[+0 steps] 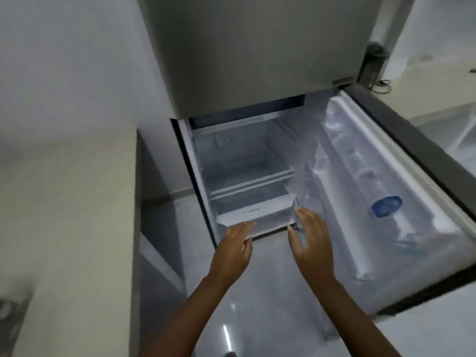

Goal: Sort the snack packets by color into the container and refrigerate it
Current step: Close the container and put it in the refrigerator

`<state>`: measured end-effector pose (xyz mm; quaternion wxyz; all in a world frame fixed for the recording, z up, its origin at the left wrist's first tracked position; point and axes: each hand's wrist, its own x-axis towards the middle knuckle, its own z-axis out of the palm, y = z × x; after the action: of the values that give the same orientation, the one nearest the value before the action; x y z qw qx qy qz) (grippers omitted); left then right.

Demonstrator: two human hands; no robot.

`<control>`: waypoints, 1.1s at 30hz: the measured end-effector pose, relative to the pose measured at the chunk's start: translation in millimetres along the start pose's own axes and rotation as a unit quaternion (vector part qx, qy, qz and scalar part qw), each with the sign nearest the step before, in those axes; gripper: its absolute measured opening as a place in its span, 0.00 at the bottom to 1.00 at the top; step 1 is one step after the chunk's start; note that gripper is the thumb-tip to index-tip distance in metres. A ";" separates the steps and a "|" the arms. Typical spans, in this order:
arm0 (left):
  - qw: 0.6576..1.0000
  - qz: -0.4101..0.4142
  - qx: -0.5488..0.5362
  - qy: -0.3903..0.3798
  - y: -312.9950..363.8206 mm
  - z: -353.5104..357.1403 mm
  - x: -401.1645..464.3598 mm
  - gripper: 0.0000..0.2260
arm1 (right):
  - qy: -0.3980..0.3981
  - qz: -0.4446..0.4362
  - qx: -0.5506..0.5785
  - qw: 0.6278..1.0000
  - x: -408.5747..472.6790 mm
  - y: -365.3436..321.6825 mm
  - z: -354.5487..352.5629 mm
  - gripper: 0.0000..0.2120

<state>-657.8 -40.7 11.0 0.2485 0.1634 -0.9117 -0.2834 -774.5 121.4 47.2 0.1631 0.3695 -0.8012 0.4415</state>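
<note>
The refrigerator's (257, 60) lower compartment stands open with bare shelves (247, 173). At its bottom sits a translucent white bin (253, 215); I cannot tell whether it is the fridge's drawer or the container. My left hand (235, 244) touches the bin's front left edge, fingers stretched forward and thumb underneath. My right hand (311, 238) is at the bin's front right corner with its fingers straight and spread. No snack packets are in view.
The open fridge door (381, 191) swings out to the right, wrapped in clear plastic, with a blue sticker (386, 206) on it. A pale counter (69, 202) stands close on the left. A glossy tiled floor (257, 305) lies below my arms.
</note>
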 end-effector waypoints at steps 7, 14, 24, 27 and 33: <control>0.958 -0.209 0.108 0.162 -109.0 -115.7 -91.1 0.21 | -0.311 -0.144 0.075 0.937 6.2 -110.9 173.9 0.32; 0.826 -0.393 0.272 0.300 -206.1 -236.0 -214.5 0.22 | -0.434 -0.354 0.071 0.826 -24.9 -278.1 347.7 0.33; 0.567 -0.663 0.205 0.445 -267.6 -348.7 -313.6 0.27 | -0.535 -0.422 0.066 0.729 -69.2 -491.2 512.2 0.33; 0.522 -0.662 0.113 0.527 -273.2 -351.3 -315.4 0.31 | -0.589 -0.371 0.062 0.716 -76.3 -517.4 544.9 0.32; 0.439 -0.657 -0.008 0.613 -279.8 -350.3 -321.6 0.18 | -0.556 -0.348 0.037 0.754 -78.3 -526.5 573.5 0.18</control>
<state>-158.0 -272.1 -21.6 0.4830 0.8424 -0.1381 -0.1952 -296.9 -495.8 -9.2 -0.1825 0.8088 -0.5498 0.1009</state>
